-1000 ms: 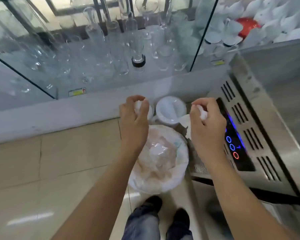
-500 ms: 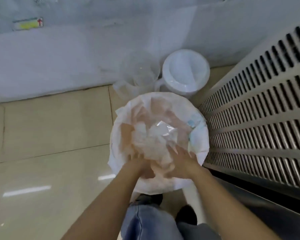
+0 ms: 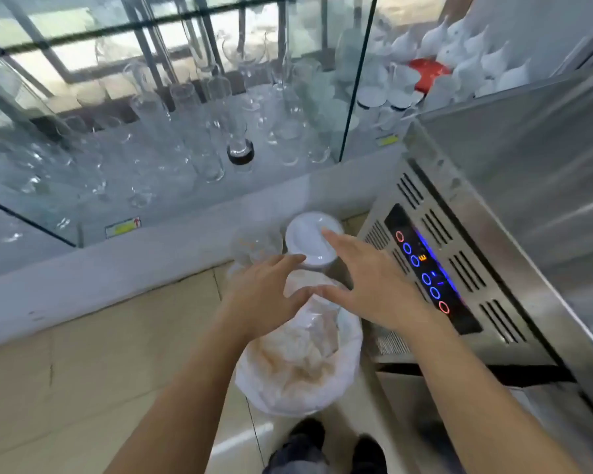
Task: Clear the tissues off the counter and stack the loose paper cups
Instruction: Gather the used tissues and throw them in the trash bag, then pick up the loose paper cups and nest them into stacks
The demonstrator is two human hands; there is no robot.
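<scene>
Looking down from head height, the view took in a tiled floor (image 3: pixel 83 371) at the left and, behind it, a glass-fronted cabinet (image 3: pixel 172 138) crowded with clear drinking glasses (image 3: pixel 199 155), one of them dark at its base (image 3: pixel 240 153). Near the centre the left hand (image 3: pixel 264 295) hovered flat, palm down, its fingers spread apart and clamped on nothing. Beneath and just right of it stood a bin lined with a white plastic bag (image 3: pixel 346 364), and crumpled tissues (image 3: pixel 295 354) lay inside that bag, pale with faint orange tints. Just beyond the bin, against the cabinet plinth, a clear plastic cup (image 3: pixel 254 244) stood on the floor beside a white lidded container (image 3: pixel 308 237); whether the two touched could not be told. The right hand (image 3: pixel 374 285) reached forward over the bin's far rim, fingers likewise splayed and empty, its fingertips overlapping the white container in the view. Below, two dark shoes (image 3: pixel 336 443) showed at the frame's lower edge. At the right stood a stainless-steel appliance (image 3: pixel 528 234) with louvred vents and a dark control panel (image 3: pixel 425 268) lit by blue and red ring symbols. In the upper right, behind glass, white upturned cups (image 3: pixel 466 59) clustered around a red object (image 3: pixel 428 73).
</scene>
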